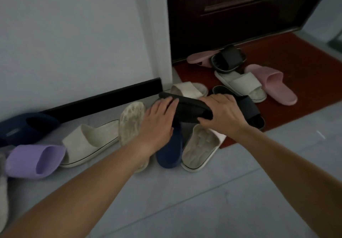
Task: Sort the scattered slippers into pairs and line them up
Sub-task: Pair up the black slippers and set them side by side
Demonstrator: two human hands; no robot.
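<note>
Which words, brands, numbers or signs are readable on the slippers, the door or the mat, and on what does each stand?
No text is readable anywhere.
On the navy slipper at far left, a pale patch, perhaps a label, is too blurred to read.
</note>
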